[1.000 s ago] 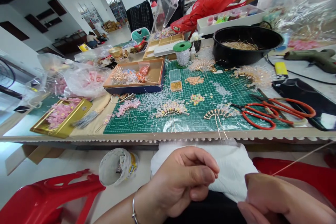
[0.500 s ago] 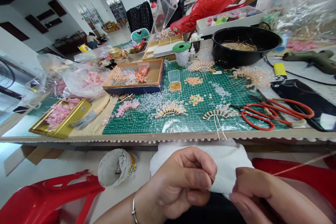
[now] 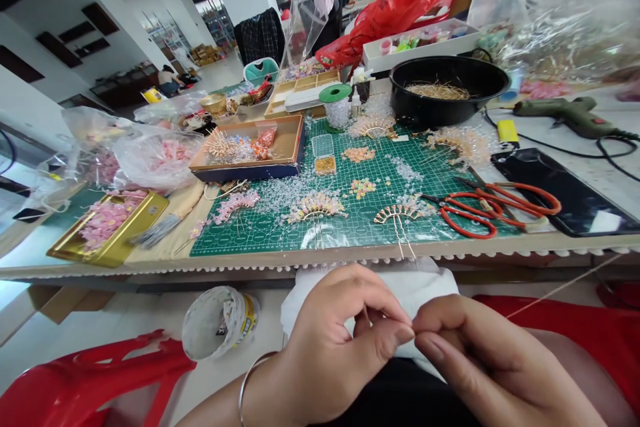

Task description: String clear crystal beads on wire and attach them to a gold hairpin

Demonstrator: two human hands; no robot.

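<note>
Below, the worktable's near edge, finished with a white scalloped trim (image 3: 200, 267), crosses the view and bounds the room in which the hands move. Between this edge and the hands lies a short gap, with a white cloth (image 3: 430, 280) spread beneath. On the table, a green gridded cutting mat (image 3: 225, 233) reaches almost to the edge; upon it lies a gold-toned hairpin with a fan-shaped head (image 3: 406, 215), its two prongs extending towards the trim. Two pairs of scissors with orange-red loop handles (image 3: 484, 204) lie to its right. Lower down, a white plastic bucket (image 3: 250, 320) stands well to the left of the hands, beside a red plastic stool (image 3: 65, 373); a red plastic surface (image 3: 590, 327) lies behind the right hand.

The left hand (image 3: 353, 340), a silver bangle (image 3: 243, 390) at its wrist, is raised over the lap with thumb and index finger drawn together. The right hand (image 3: 480, 353) meets it tip to tip, thumb and forefinger likewise pinched. Whatever the fingertips grip is too fine to tell. A thin pale strand (image 3: 560, 288) slants from behind the right hand up towards the right border; whether that hand holds it cannot be told.
</note>
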